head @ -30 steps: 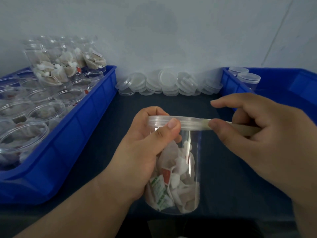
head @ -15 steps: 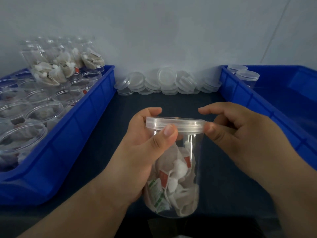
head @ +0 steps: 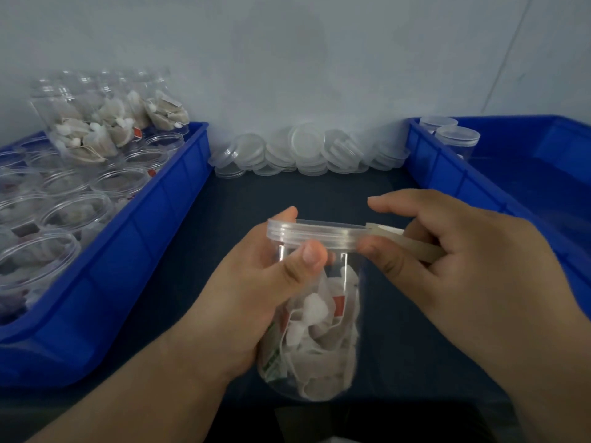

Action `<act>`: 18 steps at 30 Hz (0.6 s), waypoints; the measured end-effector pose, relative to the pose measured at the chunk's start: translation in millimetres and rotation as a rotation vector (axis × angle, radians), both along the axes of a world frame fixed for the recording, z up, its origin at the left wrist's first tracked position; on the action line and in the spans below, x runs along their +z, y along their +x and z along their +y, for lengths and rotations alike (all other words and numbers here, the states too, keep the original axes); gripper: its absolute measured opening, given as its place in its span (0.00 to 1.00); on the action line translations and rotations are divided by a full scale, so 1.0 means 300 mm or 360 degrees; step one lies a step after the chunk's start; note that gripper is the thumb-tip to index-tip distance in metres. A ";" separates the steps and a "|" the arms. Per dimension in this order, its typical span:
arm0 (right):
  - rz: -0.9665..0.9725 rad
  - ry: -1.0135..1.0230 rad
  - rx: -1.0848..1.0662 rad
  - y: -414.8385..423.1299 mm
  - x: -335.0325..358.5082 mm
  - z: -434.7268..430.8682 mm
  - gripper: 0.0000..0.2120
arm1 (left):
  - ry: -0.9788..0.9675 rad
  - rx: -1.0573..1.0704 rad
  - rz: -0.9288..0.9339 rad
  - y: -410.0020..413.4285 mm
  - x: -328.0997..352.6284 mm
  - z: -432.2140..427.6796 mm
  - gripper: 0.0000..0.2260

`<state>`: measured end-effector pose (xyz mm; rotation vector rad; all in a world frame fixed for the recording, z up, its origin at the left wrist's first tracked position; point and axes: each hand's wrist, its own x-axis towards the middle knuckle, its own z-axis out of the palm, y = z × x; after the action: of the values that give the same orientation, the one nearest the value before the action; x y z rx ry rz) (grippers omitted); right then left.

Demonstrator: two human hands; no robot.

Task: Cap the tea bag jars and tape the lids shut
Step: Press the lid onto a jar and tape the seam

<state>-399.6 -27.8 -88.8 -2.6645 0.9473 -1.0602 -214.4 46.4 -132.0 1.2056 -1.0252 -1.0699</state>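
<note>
Two blue bins flank your work. In the left bin (head: 134,247), at the left of the dark tabletop (head: 287,193), open jars (head: 73,215) of tea bags stand uncapped. More filled jars (head: 105,123) lie on their sides on top of them at the far end. Against the far wall, between the bins, sits a heap of loose clear lids (head: 303,151).

Near you at centre, your left hand (head: 252,289) grips the jar (head: 319,340) of tea bags. Its fingers curl behind the jar, and the thumb presses on the front just under the lid (head: 311,235), which sits on the jar's mouth. Whether the jar's base touches the tabletop cannot be told.

Just right of the jar, your right hand (head: 463,266) grasps a strip of pale tape (head: 412,244). The thumb presses the strip's end against the lid's right rim, the curled fingers hold the rest, and the forefinger stretches out past the lid's far right edge.

In the right bin (head: 447,183), at its far left corner, two capped jars (head: 457,139) stand upright.
</note>
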 end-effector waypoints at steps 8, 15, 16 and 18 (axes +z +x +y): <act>-0.0258 0.0335 0.0178 -0.041 0.023 -0.037 0.16 | -0.0158 0.0007 0.0335 -0.005 0.012 -0.001 0.16; -0.0292 0.0284 0.0138 -0.040 0.021 -0.053 0.17 | -0.0115 -0.0040 0.0667 -0.018 0.007 0.004 0.47; -0.0281 0.0282 0.0127 -0.037 0.020 -0.055 0.18 | -0.0115 -0.0030 0.0669 -0.020 0.007 0.005 0.49; -0.0262 0.0314 0.0106 -0.028 0.014 -0.058 0.20 | -0.0144 -0.0031 0.0658 -0.022 0.006 0.007 0.49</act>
<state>-408.2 -45.3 -84.7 -2.3924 0.8757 -1.0906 -221.0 48.4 -130.1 0.8548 -0.7547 -1.2128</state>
